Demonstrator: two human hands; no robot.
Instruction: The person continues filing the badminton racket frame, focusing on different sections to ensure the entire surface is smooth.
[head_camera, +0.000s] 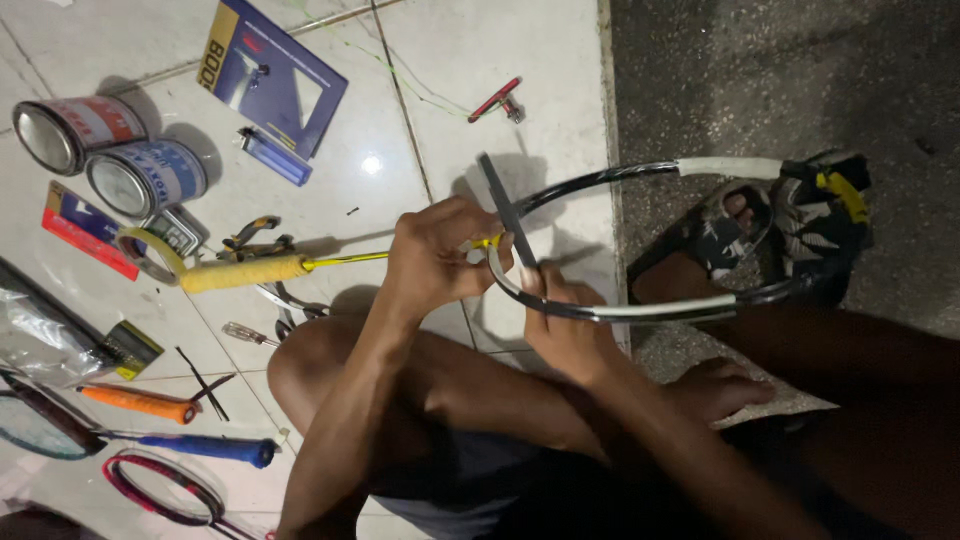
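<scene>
two hands meet at the throat of an unstrung racket frame (640, 235): the left hand (440, 255) has its fingers curled tight around the neck, and the right hand (560, 320) pinches a thin dark tool (505, 210) against the rim. the far end sits between sandalled feet (790, 225) (yellow grip (245, 272) pointing toward two tins (110, 155)). if the tool slips under pressure, it could jab the left fingers or scratch the frame.

Cut off at seven o'clock: red-rimmed racket (160, 487) and dark-strung racket head (35, 425). Hidden under left hand (440, 255): frame's throat joint.
</scene>
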